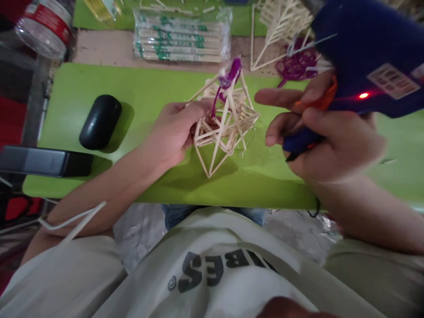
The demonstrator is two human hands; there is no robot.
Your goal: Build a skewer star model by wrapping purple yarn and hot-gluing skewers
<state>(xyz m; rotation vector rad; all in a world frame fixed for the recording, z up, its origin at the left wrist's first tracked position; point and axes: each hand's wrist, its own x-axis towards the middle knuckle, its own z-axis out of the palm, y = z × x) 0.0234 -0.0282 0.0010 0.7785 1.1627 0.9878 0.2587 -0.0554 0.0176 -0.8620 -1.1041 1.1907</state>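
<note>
My left hand (180,128) grips the left side of a lattice of thin wooden sticks (227,119) over the green board. Purple yarn (232,73) is wound round its top, and a strand hangs down inside. To the right, my right hand (331,128) holds a dark blue glue gun (371,57) with an orange part and a lit red light. Its index finger points toward the lattice without touching it. The fingertips of my left hand are partly hidden behind the sticks.
On the green board (66,106) lie a black mouse (101,121) and a black box-shaped object (46,161). Behind are packed sticks (182,39), another stick frame (281,22), purple yarn (298,62) and a plastic bottle (48,24).
</note>
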